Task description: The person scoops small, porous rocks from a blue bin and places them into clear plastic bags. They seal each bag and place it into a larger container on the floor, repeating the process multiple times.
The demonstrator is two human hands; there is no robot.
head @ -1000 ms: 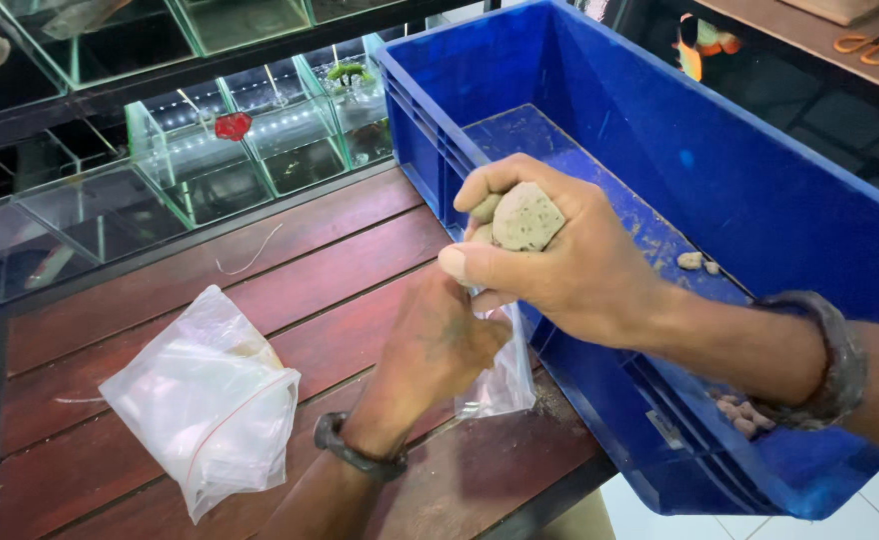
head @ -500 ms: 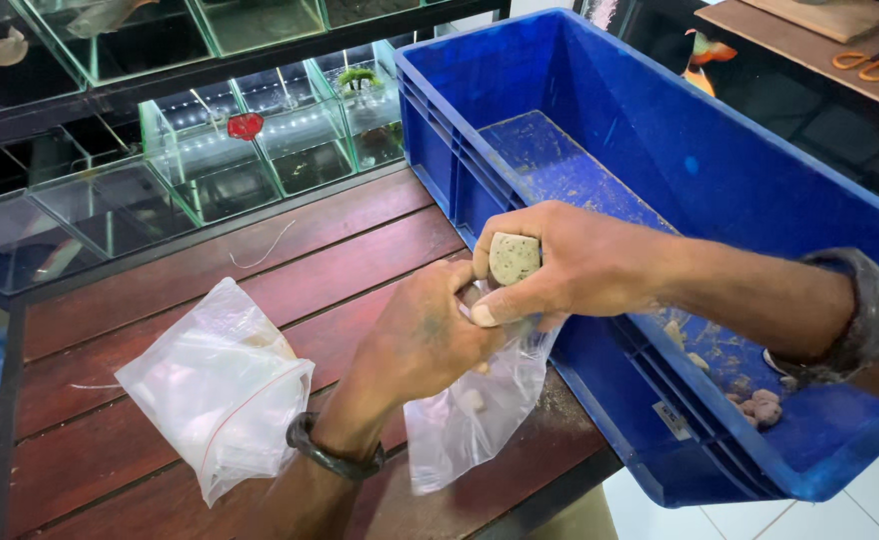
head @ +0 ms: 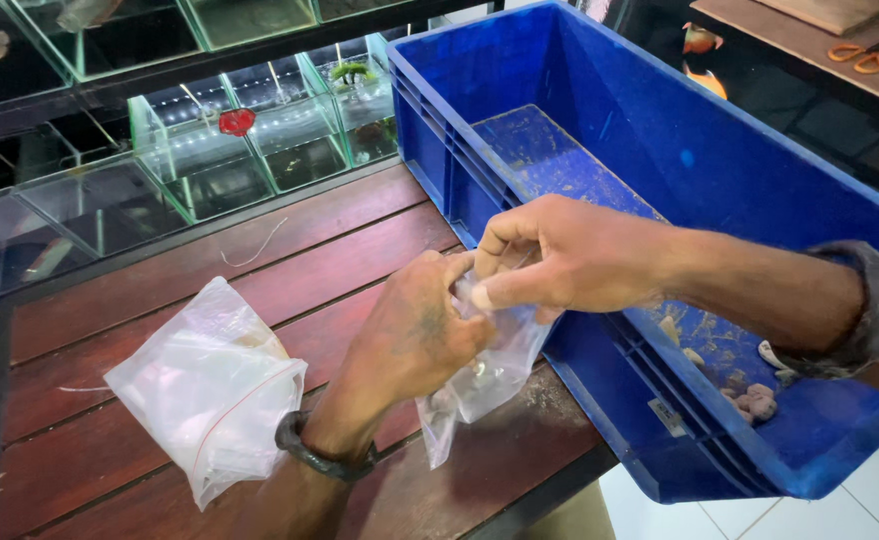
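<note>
Two hands — left hand (head: 415,335), right hand (head: 560,255) — both gripping one clear bag (head: 485,375); another bag (head: 210,385) alongside.

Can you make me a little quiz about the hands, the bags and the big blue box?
1. Which hand grips the clear bag from the side: the left hand or the right hand?
2. True or false: the blue crate sits on the floor.
3. What lies on the wooden table to the left of the hands?

Key:
1. The left hand; the right hand pinches the bag's top.
2. False. It rests on the table, with its near end past the edge.
3. A second clear plastic bag, lying flat.
</note>
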